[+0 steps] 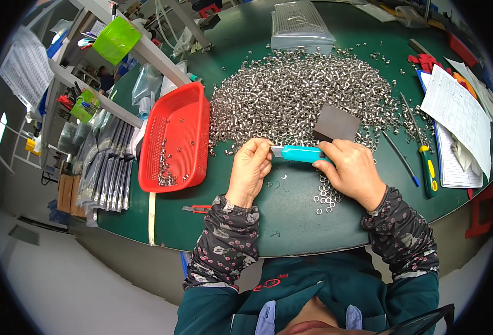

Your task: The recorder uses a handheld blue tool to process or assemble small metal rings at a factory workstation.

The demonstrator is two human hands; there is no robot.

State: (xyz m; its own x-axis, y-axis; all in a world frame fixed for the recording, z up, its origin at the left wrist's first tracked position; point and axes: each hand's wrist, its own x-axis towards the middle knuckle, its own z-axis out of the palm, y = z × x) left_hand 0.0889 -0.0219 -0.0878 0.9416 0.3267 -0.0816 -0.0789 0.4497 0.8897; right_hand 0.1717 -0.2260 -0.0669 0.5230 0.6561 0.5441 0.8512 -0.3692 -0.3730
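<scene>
My right hand (pixel 353 170) grips a knife with a teal handle (pixel 299 153), its short metal blade pointing left. The blade's end meets the pinched fingertips of my left hand (pixel 249 172); whatever lies between those fingers is too small and covered to make out. Beyond both hands spreads a large heap of small shiny metal rings (pixel 297 95). A dark grey block (pixel 337 123) rests against the heap's near side, just past my right hand. Under and beside that hand lie several loose rings (pixel 327 196) on the green tabletop (pixel 291 223).
Left of the heap, a red plastic basket (pixel 174 134) holds some rings. A small red cutter (pixel 197 209) lies near my left forearm. On the right are a blue-tipped rod (pixel 401 159), a green-and-yellow-handled screwdriver (pixel 428 173) and papers (pixel 458 114). Clear plastic bags (pixel 301 25) lie at the back.
</scene>
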